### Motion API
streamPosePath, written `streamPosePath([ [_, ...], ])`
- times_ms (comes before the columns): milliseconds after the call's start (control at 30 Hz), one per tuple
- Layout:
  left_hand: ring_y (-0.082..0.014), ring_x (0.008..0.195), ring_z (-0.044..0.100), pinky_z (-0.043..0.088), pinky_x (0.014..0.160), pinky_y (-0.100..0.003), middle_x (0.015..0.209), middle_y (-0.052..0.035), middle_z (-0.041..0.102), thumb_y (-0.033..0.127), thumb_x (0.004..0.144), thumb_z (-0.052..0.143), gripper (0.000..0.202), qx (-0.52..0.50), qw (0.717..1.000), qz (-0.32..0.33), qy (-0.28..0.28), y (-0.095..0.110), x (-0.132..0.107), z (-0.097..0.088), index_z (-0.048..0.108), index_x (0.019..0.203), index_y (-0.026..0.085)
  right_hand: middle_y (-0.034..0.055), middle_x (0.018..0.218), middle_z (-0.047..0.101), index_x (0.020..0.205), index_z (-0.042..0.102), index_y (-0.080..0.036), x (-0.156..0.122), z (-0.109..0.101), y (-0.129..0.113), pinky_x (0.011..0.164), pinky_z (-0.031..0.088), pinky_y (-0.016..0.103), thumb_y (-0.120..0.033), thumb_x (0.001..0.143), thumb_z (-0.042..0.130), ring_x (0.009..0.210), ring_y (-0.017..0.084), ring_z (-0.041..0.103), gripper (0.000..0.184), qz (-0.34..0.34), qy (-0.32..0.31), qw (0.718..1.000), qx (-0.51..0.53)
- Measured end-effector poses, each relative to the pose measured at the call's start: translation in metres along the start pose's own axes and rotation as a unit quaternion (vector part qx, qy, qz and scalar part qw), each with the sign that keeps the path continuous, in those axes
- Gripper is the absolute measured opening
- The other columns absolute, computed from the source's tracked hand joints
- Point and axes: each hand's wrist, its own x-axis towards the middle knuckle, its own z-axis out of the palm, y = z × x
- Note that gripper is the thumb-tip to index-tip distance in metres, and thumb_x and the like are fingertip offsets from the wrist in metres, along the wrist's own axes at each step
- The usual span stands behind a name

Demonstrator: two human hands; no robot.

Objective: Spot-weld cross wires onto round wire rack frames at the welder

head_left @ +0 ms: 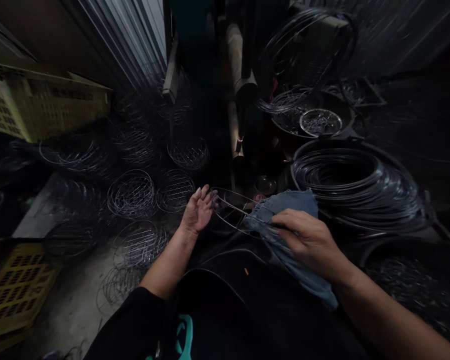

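My left hand (198, 210) is open, palm up, with its fingertips touching the left rim of a round wire basket frame (232, 210). My right hand (309, 239) is closed on a piece of blue denim cloth (285, 205), pressing it against the right side of the same wire frame. The cloth hangs down past my right wrist over my dark-clothed lap.
Several finished wire basket frames (132, 194) lie on the floor at left. A large coil of dark wire (354, 181) sits at right, a metal bowl (320, 121) behind it. Yellow plastic crates (17, 287) stand at left. A machine post (235, 75) rises ahead.
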Motion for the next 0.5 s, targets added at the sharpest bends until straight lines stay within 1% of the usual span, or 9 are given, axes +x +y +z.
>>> streamPosePath([
  [133, -0.0195, 0.113, 0.059, 0.047, 0.090, -0.030, 0.120, -0.0090, 0.063, 0.039, 0.080, 0.059, 0.051, 0.026, 0.999, 0.021, -0.005, 0.004, -0.008, -0.004, 0.054, 0.127, 0.020, 0.0011, 0.085, 0.069, 0.089, 0.067, -0.024, 0.007, -0.004, 0.012, 0.073, 0.050, 0.031, -0.012, 0.084, 0.057, 0.079, 0.018, 0.065, 0.016, 0.045, 0.020, 0.998, 0.029],
  [233, -0.0223, 0.126, 0.051, 0.043, 0.094, -0.028, 0.130, -0.0093, 0.057, 0.035, 0.071, 0.069, 0.064, 0.056, 0.997, 0.046, -0.002, 0.007, -0.012, -0.006, 0.052, 0.131, 0.021, 0.0008, 0.084, 0.069, 0.087, 0.067, -0.024, 0.014, -0.002, 0.017, 0.071, 0.051, 0.029, -0.014, 0.083, 0.059, 0.078, 0.018, 0.065, 0.014, 0.064, 0.026, 0.996, 0.048],
  [300, -0.0233, 0.131, 0.045, 0.043, 0.095, -0.029, 0.135, -0.0073, 0.054, 0.032, 0.069, 0.074, 0.067, 0.090, 0.993, 0.062, 0.042, 0.008, -0.014, -0.006, 0.051, 0.132, 0.025, 0.0012, 0.082, 0.069, 0.085, 0.068, -0.024, 0.020, 0.004, 0.014, 0.070, 0.050, 0.029, -0.017, 0.083, 0.060, 0.077, 0.018, 0.064, 0.010, 0.080, 0.033, 0.995, 0.057],
  [333, -0.0238, 0.131, 0.045, 0.044, 0.094, -0.030, 0.135, -0.0064, 0.054, 0.034, 0.070, 0.075, 0.065, 0.100, 0.991, 0.056, 0.070, 0.008, -0.015, -0.005, 0.051, 0.130, 0.028, 0.0017, 0.082, 0.069, 0.084, 0.068, -0.023, 0.022, 0.009, 0.011, 0.070, 0.050, 0.029, -0.018, 0.082, 0.061, 0.077, 0.018, 0.064, 0.008, 0.086, 0.035, 0.994, 0.061],
  [400, -0.0261, 0.122, 0.052, 0.048, 0.088, -0.036, 0.127, -0.0078, 0.058, 0.041, 0.074, 0.073, 0.055, 0.101, 0.989, 0.012, 0.105, 0.005, -0.017, -0.005, 0.054, 0.123, 0.028, 0.0027, 0.081, 0.069, 0.085, 0.068, -0.021, 0.026, 0.025, 0.002, 0.070, 0.050, 0.029, -0.018, 0.082, 0.061, 0.076, 0.018, 0.064, 0.008, 0.086, 0.016, 0.993, 0.073],
  [467, -0.0270, 0.102, 0.062, 0.052, 0.080, -0.041, 0.113, -0.0102, 0.062, 0.045, 0.075, 0.070, 0.046, 0.083, 0.991, -0.046, 0.100, 0.002, -0.018, -0.004, 0.057, 0.113, 0.023, 0.0035, 0.080, 0.068, 0.086, 0.068, -0.020, 0.028, 0.043, -0.012, 0.069, 0.050, 0.029, -0.014, 0.082, 0.059, 0.075, 0.017, 0.064, 0.012, 0.066, -0.045, 0.993, 0.088],
  [500, -0.0261, 0.093, 0.064, 0.053, 0.076, -0.042, 0.107, -0.0104, 0.063, 0.041, 0.075, 0.070, 0.042, 0.076, 0.991, -0.064, 0.092, 0.001, -0.018, -0.004, 0.057, 0.109, 0.021, 0.0040, 0.080, 0.068, 0.086, 0.068, -0.019, 0.028, 0.051, -0.019, 0.069, 0.050, 0.029, -0.012, 0.082, 0.058, 0.074, 0.016, 0.064, 0.014, 0.051, -0.087, 0.991, 0.094],
])
